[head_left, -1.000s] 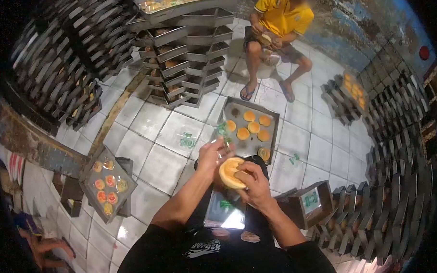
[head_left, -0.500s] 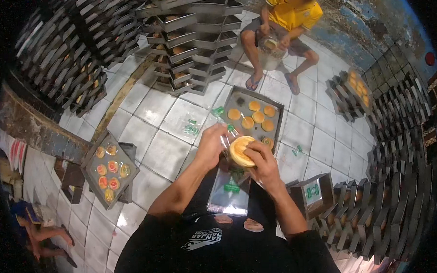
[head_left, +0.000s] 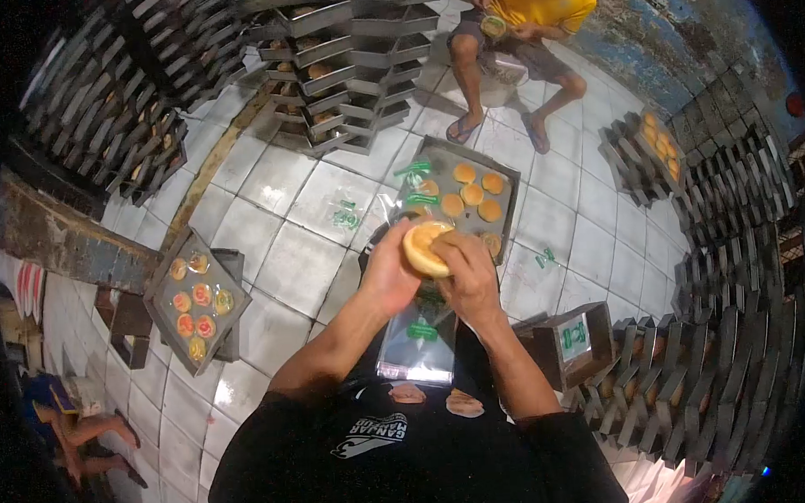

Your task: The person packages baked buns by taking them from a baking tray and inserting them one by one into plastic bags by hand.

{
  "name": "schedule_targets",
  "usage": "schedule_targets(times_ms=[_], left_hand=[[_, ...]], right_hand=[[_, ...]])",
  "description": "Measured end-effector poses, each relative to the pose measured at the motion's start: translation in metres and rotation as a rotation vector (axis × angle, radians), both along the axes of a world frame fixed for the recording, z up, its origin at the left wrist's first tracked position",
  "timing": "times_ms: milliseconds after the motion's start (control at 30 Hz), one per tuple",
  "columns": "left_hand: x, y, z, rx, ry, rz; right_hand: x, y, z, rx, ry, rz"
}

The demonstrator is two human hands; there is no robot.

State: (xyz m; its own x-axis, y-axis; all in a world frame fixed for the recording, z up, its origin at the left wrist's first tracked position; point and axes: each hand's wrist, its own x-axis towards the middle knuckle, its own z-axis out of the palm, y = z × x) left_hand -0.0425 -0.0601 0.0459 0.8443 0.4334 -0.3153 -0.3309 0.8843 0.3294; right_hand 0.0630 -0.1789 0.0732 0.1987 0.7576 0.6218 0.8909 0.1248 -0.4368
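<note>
A round golden bun [head_left: 426, 249] is held up in front of my torso, between my two hands. My right hand [head_left: 470, 280] is closed on its right side, fingers over the top. At the bun's left edge, my left hand [head_left: 391, 271] is closed on a clear plastic bag [head_left: 413, 169] with green print, which sticks out beyond the fingers. How far the bun sits inside the bag is unclear. More clear bags with green print [head_left: 416, 335] lie on my lap. Beyond my hands a dark tray [head_left: 506, 181] on the floor carries several buns [head_left: 471, 194].
At left, another tray [head_left: 170, 326] holds topped buns. A box [head_left: 548, 353] with printed bags stands by my right elbow. Tall tray stacks [head_left: 691, 392] line the right side and back [head_left: 352, 76]. A person in a yellow shirt [head_left: 545, 5] sits ahead.
The bun has tilted and moved slightly left and up, closer to my left hand. The bag now reaches farther over the tray. The seated person has raised a container.
</note>
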Motion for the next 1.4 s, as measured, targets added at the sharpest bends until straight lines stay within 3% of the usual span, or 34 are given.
schedule_targets(times_ms=[167, 233, 333, 467, 533, 700, 800, 867, 967, 1067, 1167, 1233, 1333, 1400], left_hand=[[-0.021, -0.003, 0.008, 0.023, 0.231, 0.088], [-0.022, 0.001, -0.001, -0.036, 0.157, 0.066], [-0.019, -0.010, 0.000, 0.134, 0.253, 0.093], [-0.019, -0.020, 0.011, -0.002, 0.287, 0.124], [-0.023, -0.006, -0.012, -0.073, 0.001, 0.031], [-0.022, -0.012, -0.013, -0.093, 0.020, 0.124], [-0.036, 0.006, -0.008, -0.189, 0.016, 0.067], [-0.034, -0.001, -0.016, -0.063, 0.091, 0.167], [-0.031, -0.030, -0.008, 0.069, 0.104, 0.222], [-0.037, -0.025, 0.001, 0.079, 0.049, 0.251], [-0.027, -0.048, -0.002, 0.289, 0.134, 0.249], [-0.025, -0.043, 0.004, 0.264, 0.142, 0.277], [-0.028, 0.013, 0.005, 0.015, -0.182, 0.223], [-0.004, -0.006, 0.001, 0.101, -0.048, 0.336]], right_hand=[[0.003, 0.001, -0.008, 0.047, -0.019, 0.019], [-0.001, 0.001, -0.008, -0.003, -0.067, 0.148], [-0.001, 0.003, -0.006, 0.020, -0.078, 0.080], [-0.006, 0.006, -0.001, 0.059, -0.057, 0.047], [-0.009, 0.009, -0.009, 0.031, -0.027, 0.077], [-0.017, 0.013, -0.010, -0.056, -0.019, 0.030], [-0.036, 0.005, -0.015, -0.226, 0.048, 0.125], [-0.040, 0.005, -0.017, -0.385, 0.033, 0.205], [-0.031, 0.014, -0.015, -0.324, -0.058, 0.070], [-0.036, 0.017, -0.006, -0.308, -0.043, 0.103], [-0.027, 0.020, -0.005, -0.273, -0.063, 0.085], [-0.022, 0.022, 0.009, -0.258, -0.134, 0.037], [-0.025, 0.026, 0.014, -0.271, -0.134, 0.063], [-0.022, 0.032, 0.009, -0.281, -0.123, 0.081]])
